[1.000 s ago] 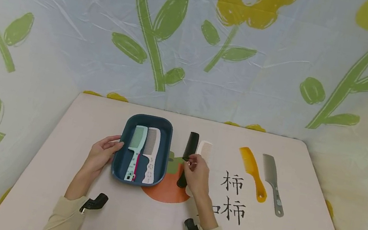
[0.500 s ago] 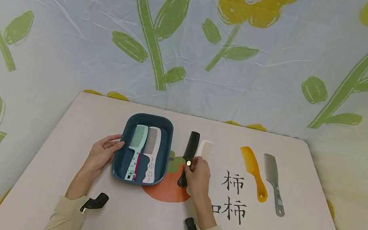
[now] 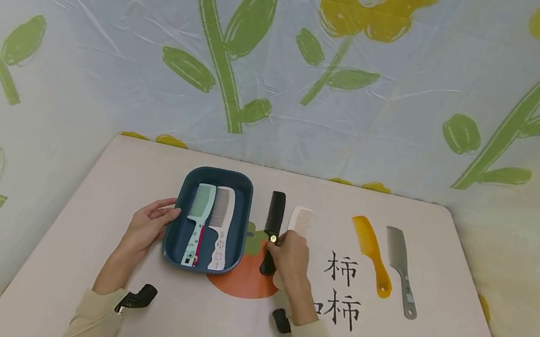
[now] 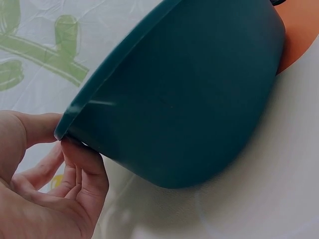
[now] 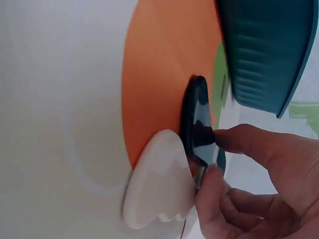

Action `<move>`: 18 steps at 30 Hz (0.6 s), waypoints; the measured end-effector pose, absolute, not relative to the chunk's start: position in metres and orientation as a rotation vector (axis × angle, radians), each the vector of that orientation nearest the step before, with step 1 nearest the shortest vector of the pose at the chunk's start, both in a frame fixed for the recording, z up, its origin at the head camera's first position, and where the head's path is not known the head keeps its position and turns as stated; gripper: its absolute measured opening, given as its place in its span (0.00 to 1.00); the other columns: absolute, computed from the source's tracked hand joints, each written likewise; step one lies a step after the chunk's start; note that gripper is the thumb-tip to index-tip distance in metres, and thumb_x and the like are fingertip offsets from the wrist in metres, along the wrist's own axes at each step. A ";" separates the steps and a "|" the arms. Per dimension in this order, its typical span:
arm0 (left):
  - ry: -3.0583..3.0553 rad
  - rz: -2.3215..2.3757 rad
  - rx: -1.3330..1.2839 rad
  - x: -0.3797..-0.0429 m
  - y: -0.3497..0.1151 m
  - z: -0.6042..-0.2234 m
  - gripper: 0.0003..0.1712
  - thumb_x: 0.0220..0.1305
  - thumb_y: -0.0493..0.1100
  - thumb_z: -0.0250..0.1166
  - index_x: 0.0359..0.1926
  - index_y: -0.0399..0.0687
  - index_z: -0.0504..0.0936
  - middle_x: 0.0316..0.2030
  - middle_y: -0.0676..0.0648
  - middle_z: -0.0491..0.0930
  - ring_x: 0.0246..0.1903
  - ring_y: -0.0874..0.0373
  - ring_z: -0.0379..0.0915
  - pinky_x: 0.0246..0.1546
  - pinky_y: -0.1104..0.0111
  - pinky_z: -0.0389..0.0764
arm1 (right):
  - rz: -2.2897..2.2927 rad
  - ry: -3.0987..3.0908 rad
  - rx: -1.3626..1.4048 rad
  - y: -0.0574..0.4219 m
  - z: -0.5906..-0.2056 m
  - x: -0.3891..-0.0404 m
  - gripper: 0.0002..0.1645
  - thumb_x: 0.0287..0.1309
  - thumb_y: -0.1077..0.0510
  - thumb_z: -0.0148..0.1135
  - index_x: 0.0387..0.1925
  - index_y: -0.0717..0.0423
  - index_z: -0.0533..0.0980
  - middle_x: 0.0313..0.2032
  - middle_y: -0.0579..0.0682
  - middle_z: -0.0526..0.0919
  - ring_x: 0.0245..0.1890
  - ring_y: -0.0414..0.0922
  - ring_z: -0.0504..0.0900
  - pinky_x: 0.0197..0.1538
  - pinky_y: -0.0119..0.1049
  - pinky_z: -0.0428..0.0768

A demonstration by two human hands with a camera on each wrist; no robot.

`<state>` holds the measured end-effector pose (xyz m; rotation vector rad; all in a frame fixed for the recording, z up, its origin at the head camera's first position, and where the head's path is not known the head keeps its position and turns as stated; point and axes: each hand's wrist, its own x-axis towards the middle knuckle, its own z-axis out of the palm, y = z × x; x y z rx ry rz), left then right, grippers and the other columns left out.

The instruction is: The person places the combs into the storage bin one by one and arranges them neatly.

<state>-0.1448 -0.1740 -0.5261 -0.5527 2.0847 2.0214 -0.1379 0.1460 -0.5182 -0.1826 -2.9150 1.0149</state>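
In the head view, my left hand pinches the left rim of a dark blue tray. The left wrist view has the thumb above the tray's edge and curled fingers below it. Two combs lie in the tray: a mint-green one and a white one with a printed handle. My right hand pinches a black comb near its middle, between thumb and fingers. Beside it lies another white comb, partly hidden by that hand; its handle shows in the right wrist view.
On the right of the table lie a yellow comb and a grey comb. The tabletop bears a printed orange persimmon and black characters. A flower-patterned cloth hangs behind and at the sides.
The black comb has shifted slightly left in my right hand, away from the white comb beside it. My left hand stays on the tray's rim.
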 end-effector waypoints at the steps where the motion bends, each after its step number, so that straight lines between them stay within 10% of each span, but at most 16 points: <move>1: 2.086 2.021 -0.553 -0.145 -0.174 -0.526 0.28 0.71 0.50 0.68 0.68 0.51 0.76 0.47 0.50 0.80 0.37 0.62 0.75 0.33 0.74 0.74 | 1.010 -2.930 -0.196 0.146 -0.517 -0.139 0.15 0.52 0.59 0.77 0.22 0.61 0.77 0.20 0.50 0.76 0.20 0.46 0.76 0.22 0.36 0.73; 18: 2.095 1.995 -0.555 -0.144 -0.174 -0.524 0.29 0.70 0.51 0.69 0.68 0.51 0.75 0.49 0.49 0.80 0.38 0.60 0.75 0.33 0.73 0.75 | 1.377 -2.982 -0.020 0.162 -0.507 -0.141 0.08 0.61 0.62 0.71 0.32 0.64 0.80 0.24 0.51 0.83 0.23 0.44 0.79 0.28 0.35 0.76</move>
